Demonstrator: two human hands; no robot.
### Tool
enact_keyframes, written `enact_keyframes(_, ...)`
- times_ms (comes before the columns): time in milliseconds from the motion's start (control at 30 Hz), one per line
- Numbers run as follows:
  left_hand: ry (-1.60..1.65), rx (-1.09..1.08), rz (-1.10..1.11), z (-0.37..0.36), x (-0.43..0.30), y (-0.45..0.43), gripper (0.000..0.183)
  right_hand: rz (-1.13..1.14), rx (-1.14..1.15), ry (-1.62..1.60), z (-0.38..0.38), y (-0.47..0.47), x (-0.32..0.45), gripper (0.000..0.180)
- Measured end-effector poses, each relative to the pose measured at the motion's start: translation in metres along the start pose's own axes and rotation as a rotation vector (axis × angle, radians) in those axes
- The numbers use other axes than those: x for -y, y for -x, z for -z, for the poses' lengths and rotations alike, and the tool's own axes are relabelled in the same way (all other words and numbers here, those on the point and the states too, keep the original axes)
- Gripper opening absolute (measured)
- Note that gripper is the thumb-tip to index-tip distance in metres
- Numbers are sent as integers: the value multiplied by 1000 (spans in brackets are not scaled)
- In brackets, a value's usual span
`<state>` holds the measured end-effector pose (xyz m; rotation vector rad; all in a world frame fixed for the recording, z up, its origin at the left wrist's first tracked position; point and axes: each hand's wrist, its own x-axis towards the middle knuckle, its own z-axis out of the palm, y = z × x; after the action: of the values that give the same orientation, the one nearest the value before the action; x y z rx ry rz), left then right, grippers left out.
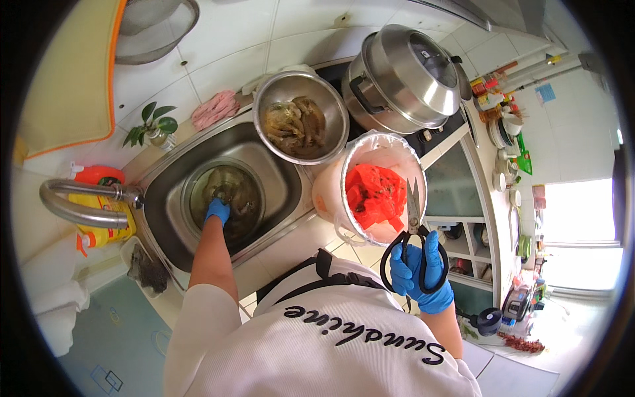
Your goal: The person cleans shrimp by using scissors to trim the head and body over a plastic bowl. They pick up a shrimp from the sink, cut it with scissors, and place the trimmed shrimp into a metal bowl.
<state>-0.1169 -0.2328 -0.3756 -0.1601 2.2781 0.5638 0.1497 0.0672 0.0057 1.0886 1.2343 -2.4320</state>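
Observation:
My left hand, in a blue glove, dips into a round bowl of murky water in the steel sink. Grey-brown shrimp lie in the water; the fingertips are hidden among them, so whether they grip one cannot be told. My right hand, also gloved, holds black-handled scissors with the blades slightly apart, pointing away from me at the rim of a lined bucket. A red plastic bag with dark specks lies in the bucket. Several large shrimp rest in a steel bowl beyond the sink.
A large steel steamer pot stands on the hob behind the bucket. The faucet arches at the sink's left end, by yellow detergent. A pink cloth and potted plant sit behind the sink; a steel-wool scourer lies in a tray.

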Motion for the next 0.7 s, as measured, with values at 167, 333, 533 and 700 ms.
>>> enact_keyframes(167,-11,134,-8,6,1,15,53,12,39,23,1,-3,7,77)
enact_keyframes(333,-29,9,-14,17,-31,40,51,13,44,70,11,-2,6,77)
enact_keyframes(533,71,-117,-88,6,-34,27,43,117,0,201,12,6,11,68)
enact_keyframes(700,388,-162,-223,12,-22,33,40,294,-20,654,12,19,32,51)
